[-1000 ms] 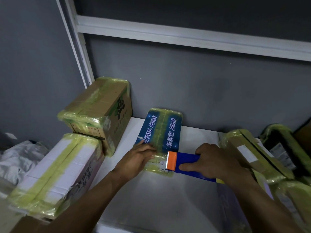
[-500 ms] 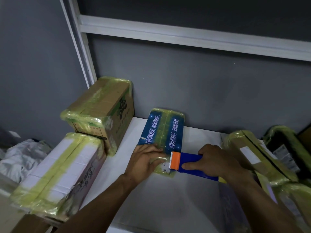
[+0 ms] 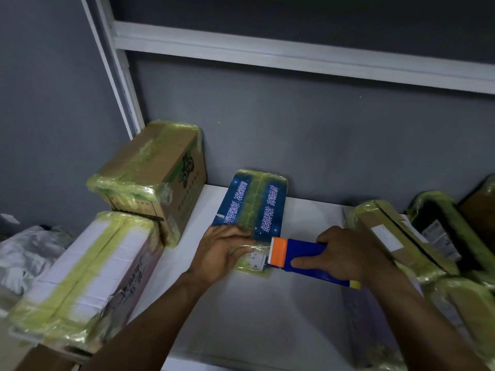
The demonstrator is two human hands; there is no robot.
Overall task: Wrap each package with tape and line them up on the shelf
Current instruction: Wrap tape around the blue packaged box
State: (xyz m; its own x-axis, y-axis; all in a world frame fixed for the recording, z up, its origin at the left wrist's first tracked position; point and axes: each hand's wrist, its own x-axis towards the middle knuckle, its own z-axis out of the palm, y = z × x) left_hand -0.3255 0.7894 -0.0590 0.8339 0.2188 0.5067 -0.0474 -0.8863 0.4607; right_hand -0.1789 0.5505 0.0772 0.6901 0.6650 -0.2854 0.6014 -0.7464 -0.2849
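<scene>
Pressing flat-fingered on the blue package (image 3: 254, 207) lying on the white shelf (image 3: 267, 317), left hand (image 3: 222, 253) steadies it while right hand (image 3: 348, 255) grips the tape dispenser (image 3: 308, 259); slack pressure risks it skidding under the dispenser's pull.

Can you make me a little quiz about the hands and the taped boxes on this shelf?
1. True or false: the right hand holds the tape dispenser.
2. What does the left hand press? A brown box, B blue package, C white box.
3. Fill in: the dispenser's cutter end is coloured ___.
Key: 1 true; 2 B; 3 orange.
</scene>
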